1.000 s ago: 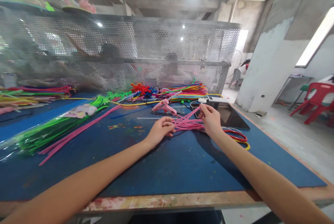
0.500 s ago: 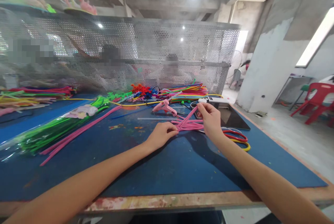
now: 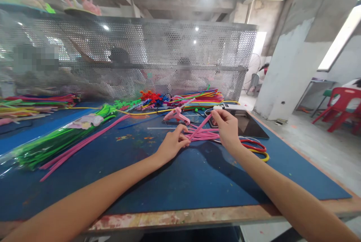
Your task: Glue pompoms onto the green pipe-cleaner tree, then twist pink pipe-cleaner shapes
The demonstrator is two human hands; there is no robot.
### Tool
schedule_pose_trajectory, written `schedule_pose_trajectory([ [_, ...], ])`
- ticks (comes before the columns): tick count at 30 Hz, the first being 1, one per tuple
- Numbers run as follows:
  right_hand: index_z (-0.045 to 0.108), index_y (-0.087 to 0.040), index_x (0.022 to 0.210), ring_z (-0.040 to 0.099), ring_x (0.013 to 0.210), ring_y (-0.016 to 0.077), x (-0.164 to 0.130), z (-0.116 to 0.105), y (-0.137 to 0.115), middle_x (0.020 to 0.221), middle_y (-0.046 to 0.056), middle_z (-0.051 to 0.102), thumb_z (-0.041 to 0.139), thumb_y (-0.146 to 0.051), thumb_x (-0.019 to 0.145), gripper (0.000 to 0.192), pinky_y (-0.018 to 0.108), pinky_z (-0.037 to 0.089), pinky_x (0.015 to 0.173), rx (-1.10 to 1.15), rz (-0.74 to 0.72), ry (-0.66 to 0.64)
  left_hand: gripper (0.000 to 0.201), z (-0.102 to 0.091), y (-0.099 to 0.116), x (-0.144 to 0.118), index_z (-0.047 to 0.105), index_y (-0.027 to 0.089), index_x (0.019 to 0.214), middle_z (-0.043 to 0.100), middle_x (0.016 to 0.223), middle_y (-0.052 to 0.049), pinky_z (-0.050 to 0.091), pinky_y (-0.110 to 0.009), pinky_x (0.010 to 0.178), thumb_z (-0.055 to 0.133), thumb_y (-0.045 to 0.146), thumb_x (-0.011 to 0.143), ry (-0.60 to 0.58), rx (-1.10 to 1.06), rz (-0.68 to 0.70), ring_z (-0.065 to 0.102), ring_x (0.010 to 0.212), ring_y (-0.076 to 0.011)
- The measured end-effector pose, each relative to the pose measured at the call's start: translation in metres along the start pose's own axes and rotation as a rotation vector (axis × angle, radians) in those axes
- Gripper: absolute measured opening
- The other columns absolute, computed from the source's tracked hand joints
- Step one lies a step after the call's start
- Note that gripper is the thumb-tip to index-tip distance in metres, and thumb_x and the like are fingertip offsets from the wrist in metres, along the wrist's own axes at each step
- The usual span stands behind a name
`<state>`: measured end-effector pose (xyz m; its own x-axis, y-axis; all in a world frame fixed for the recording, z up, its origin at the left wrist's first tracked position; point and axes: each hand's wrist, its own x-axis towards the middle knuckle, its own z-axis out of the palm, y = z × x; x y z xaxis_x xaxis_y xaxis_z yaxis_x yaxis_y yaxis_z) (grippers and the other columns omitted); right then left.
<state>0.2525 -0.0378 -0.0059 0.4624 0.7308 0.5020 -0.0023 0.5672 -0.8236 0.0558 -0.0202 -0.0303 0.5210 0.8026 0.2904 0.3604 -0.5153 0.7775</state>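
Note:
A pink pipe cleaner [image 3: 201, 126] slants between my two hands above the blue table. My right hand [image 3: 228, 126] pinches its upper end between thumb and fingers. At the lower end, my left hand [image 3: 172, 143] holds it with the thumb and a fingertip, the index finger lifted away. Just behind and under it lies a loose bunch of pink pipe cleaners [image 3: 208, 135]. Beyond my left hand a pink hot glue gun [image 3: 177, 114] rests on the table, near a clear glue stick [image 3: 160, 128].
Bagged green pipe cleaners [image 3: 60, 136] and long pink ones [image 3: 84, 145] lie at left. A dark flat tablet [image 3: 252, 124] and red and yellow loops [image 3: 261, 151] are at right. Coloured pipe cleaners [image 3: 201, 99] are heaped before a perforated metal screen [image 3: 163, 54], with people behind.
My left index finger has lifted and spread from the thumb. The pink strands between my hands, seen as two before, now look like one. My right hand has hardly moved.

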Motion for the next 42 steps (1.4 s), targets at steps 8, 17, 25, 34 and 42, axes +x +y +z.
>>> schedule_pose_trajectory([
  [8, 0.067, -0.016, 0.072, 0.041, 0.05, 0.0077, 0.004, -0.002, -0.006, 0.053, -0.004, 0.053, 0.073, -0.036, 0.063, 0.022, 0.023, 0.033, 0.049, 0.013, 0.028, -0.032, 0.019, 0.002, 0.005, 0.003, 0.058, 0.018, 0.091, 0.065, 0.064, 0.003, 0.042, -0.023, 0.065, 0.06, 0.022, 0.073, -0.112, 0.007, 0.017, 0.061, 0.064, -0.0148],
  [17, 0.066, -0.016, 0.069, 0.037, 0.047, 0.006, 0.018, -0.009, 0.005, 0.054, -0.004, 0.052, 0.076, -0.04, 0.053, 0.03, 0.024, 0.031, 0.047, 0.089, 0.18, 0.011, 0.011, 0.013, 0.011, 0.004, 0.069, 0.015, 0.077, 0.066, 0.062, 0.001, 0.041, -0.022, 0.063, 0.064, 0.019, 0.069, -0.182, -0.149, -0.039, 0.058, 0.061, -0.013],
  [25, 0.062, -0.018, 0.075, 0.035, 0.047, 0.0047, 0.031, -0.02, 0.009, 0.056, -0.007, 0.047, 0.074, -0.044, 0.056, 0.035, 0.021, 0.029, 0.044, 0.116, 0.194, 0.068, 0.027, 0.001, -0.002, 0.017, 0.064, 0.014, 0.084, 0.069, 0.074, -0.004, 0.05, -0.025, 0.07, 0.07, 0.035, 0.068, 0.01, -0.514, -0.176, 0.063, 0.067, -0.0129],
  [34, 0.059, -0.016, 0.076, 0.041, 0.042, 0.0059, -0.012, 0.01, 0.017, 0.054, -0.006, 0.052, 0.074, -0.048, 0.056, 0.041, 0.02, 0.032, 0.041, 0.023, 0.407, -0.455, 0.033, 0.009, 0.004, 0.007, 0.066, 0.012, 0.084, 0.067, 0.07, -0.004, 0.051, -0.026, 0.064, 0.071, 0.041, 0.067, 0.072, -0.554, -0.175, 0.062, 0.063, -0.0135],
  [42, 0.05, -0.017, 0.057, 0.035, 0.039, 0.0055, -0.024, 0.012, 0.015, 0.045, -0.006, 0.043, 0.063, -0.053, 0.068, 0.041, 0.019, 0.026, 0.038, -0.083, 0.457, -0.613, 0.021, 0.005, 0.013, 0.0, 0.072, 0.014, 0.084, 0.071, 0.073, -0.004, 0.048, -0.025, 0.065, 0.067, 0.03, 0.072, 0.104, -0.271, -0.013, 0.062, 0.066, -0.0162],
])
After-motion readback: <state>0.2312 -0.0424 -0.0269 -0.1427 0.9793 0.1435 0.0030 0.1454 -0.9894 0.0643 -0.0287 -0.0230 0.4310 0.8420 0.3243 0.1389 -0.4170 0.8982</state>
